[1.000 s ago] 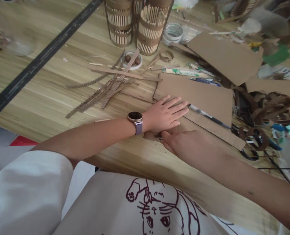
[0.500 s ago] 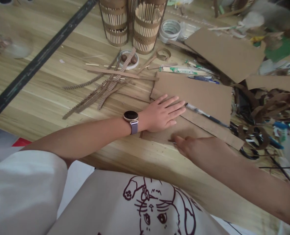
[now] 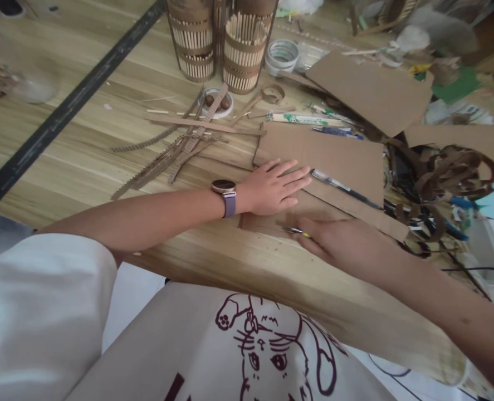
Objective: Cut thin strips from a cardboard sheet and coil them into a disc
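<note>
1. I am working at the pale, grainy wooden table (image 3: 83, 161), which is showing on every side of the cardboard sheet (image 3: 338, 159).
2. The sheet is lying flat, brown and matte. I am judging it mostly uncut, with no finished cut showing along its near edge.
3. Left of the sheet, thin ridged corrugated strips (image 3: 175, 150) are lying already cut, in a loose heap.
4. My left hand (image 3: 274, 186) is pressing on the sheet's near-left corner, palm down, fingers straight and released.
5. My right hand (image 3: 338, 242) is resting at the sheet's near edge, fingers pinching a slim metal-tipped tool (image 3: 296, 230).
</note>
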### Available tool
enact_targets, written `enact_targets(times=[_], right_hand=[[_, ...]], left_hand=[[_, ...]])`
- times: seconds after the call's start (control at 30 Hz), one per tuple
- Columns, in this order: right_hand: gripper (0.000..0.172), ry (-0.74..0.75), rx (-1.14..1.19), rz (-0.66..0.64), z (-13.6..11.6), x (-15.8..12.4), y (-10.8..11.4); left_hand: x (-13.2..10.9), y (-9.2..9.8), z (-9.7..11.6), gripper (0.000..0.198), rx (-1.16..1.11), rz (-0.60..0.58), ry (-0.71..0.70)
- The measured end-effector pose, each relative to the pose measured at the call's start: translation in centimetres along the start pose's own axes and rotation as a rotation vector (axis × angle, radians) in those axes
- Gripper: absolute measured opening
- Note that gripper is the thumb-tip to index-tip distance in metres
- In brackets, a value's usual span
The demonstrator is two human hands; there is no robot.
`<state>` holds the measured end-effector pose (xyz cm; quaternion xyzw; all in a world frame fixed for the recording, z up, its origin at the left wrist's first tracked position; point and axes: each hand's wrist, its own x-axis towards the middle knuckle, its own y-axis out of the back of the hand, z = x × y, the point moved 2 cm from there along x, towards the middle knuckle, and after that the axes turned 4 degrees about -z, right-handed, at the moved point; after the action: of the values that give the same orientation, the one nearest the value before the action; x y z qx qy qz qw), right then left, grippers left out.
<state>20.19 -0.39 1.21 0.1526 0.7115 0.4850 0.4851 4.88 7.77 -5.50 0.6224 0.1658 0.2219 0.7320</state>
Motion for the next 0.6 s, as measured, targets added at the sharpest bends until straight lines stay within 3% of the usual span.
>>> enact_targets(times=[0.17,0.6], right_hand=[[0.035,-0.026,-0.148,-0.133,-5.1,3.5,1.9],[0.032,-0.039,-0.430,-0.220,-7.1,4.8,3.2]], left_hand=[[0.1,-0.1,-0.4,0.056,0.003,0.022,-0.022],[0.0,-0.6,-0.5,0.053,-0.004,0.097,-0.059]])
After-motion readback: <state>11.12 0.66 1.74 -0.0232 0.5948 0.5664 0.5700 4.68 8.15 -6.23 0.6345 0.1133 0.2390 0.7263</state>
